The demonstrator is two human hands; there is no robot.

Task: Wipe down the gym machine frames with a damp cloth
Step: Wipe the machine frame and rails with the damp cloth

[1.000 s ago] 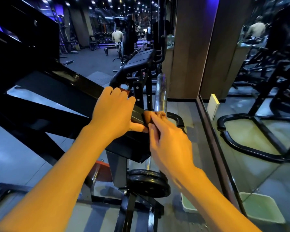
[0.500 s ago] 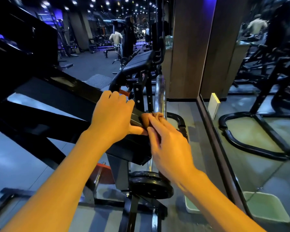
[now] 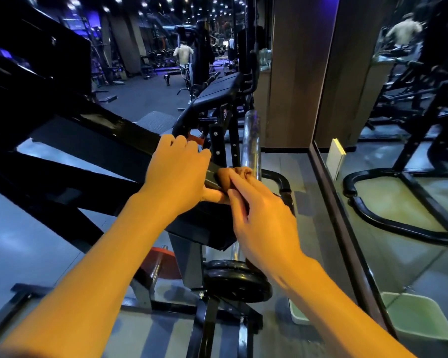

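A black gym machine frame beam [image 3: 109, 130] slants from the upper left down to the centre. My left hand [image 3: 177, 171] grips the end of that beam, fingers over its top edge and thumb underneath. A small brownish cloth [image 3: 230, 177] is bunched against the beam's end, beside a chrome bar [image 3: 252, 140]. My right hand [image 3: 259, 215] holds the cloth against the metal, its fingers laid over the cloth and partly hiding it.
Black weight plates [image 3: 236, 280] sit low under my hands, with an orange plate [image 3: 163, 262] to their left. A padded bench [image 3: 217, 91] stands behind. A mirror wall [image 3: 398, 177] runs along the right, with a pale bin [image 3: 298, 313] at its foot. A person [image 3: 183, 54] stands far back.
My right hand and the cloth have shifted slightly up along the end of the beam. My left hand keeps its grip.
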